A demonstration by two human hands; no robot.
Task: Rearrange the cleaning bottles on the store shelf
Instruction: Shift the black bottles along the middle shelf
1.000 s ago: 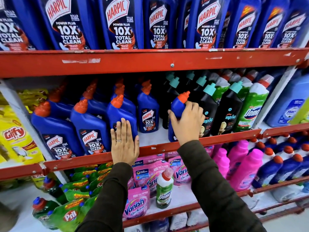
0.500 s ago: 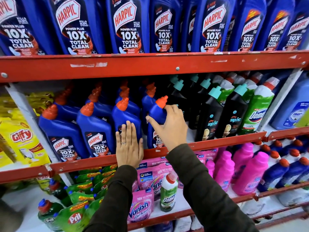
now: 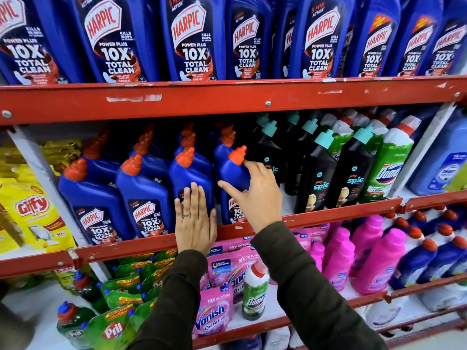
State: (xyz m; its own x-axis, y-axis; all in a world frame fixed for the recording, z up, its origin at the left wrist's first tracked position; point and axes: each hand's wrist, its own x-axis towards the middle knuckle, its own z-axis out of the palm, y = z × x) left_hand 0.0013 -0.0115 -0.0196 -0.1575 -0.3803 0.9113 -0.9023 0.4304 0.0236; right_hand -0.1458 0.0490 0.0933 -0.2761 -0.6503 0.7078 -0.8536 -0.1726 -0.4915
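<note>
A row of blue Harpic bottles with orange caps stands on the middle shelf, behind its red rail (image 3: 126, 246). My right hand (image 3: 255, 195) spans the rightmost front blue Harpic bottle (image 3: 233, 170), thumb across its front and fingers by its neck; the bottle stands upright at the right end of the front row. My left hand (image 3: 194, 223) lies flat, fingers together, against the neighbouring Harpic bottle (image 3: 188, 175) and the rail.
Black Spic bottles (image 3: 316, 183) and green Domex bottles (image 3: 386, 173) stand right of the Harpic row. Large Harpic bottles (image 3: 192, 39) fill the shelf above. Below are Vanish pouches (image 3: 214, 311), pink bottles (image 3: 379, 258) and Pril packs (image 3: 111, 329). Yellow Giffy pouches (image 3: 32, 210) are at left.
My right hand carried the blue Harpic bottle leftward from beside the black Spic bottles into the Harpic row. My left hand stayed flat on the neighbouring bottle.
</note>
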